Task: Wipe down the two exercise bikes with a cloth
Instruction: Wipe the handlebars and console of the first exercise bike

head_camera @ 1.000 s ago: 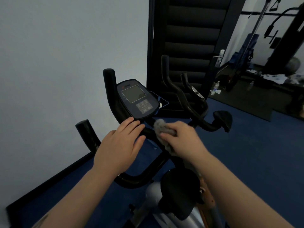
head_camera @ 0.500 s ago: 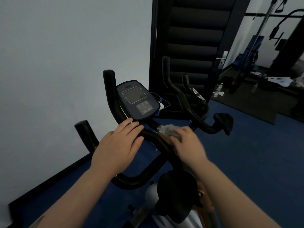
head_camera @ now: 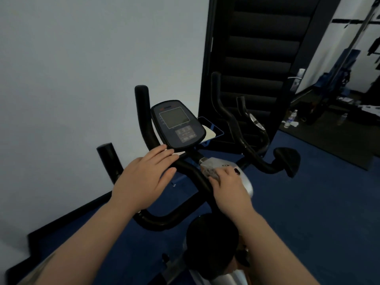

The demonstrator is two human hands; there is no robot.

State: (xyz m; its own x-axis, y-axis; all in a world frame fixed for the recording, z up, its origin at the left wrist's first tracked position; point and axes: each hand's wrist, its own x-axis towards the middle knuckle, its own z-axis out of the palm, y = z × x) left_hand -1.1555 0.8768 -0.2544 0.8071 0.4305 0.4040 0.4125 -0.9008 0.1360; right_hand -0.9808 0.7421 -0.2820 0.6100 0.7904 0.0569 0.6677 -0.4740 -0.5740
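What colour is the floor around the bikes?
Dark blue floor, seen in the head view.

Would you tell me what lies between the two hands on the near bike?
In the head view, only the black handlebar runs between the left hand and the right hand.

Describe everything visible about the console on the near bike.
The console is a dark, rounded panel, plastic by its look, mounted between the black handlebars and tilted back toward the rider. Its upper part holds a squarish grey screen, blank and unlit; below sits a block of small grey buttons, with faint markings left of the screen and a small logo above it, too blurred to read. The left hand rests on the bar with straight fingers reaching its lower edge. The right hand stays clear of it.
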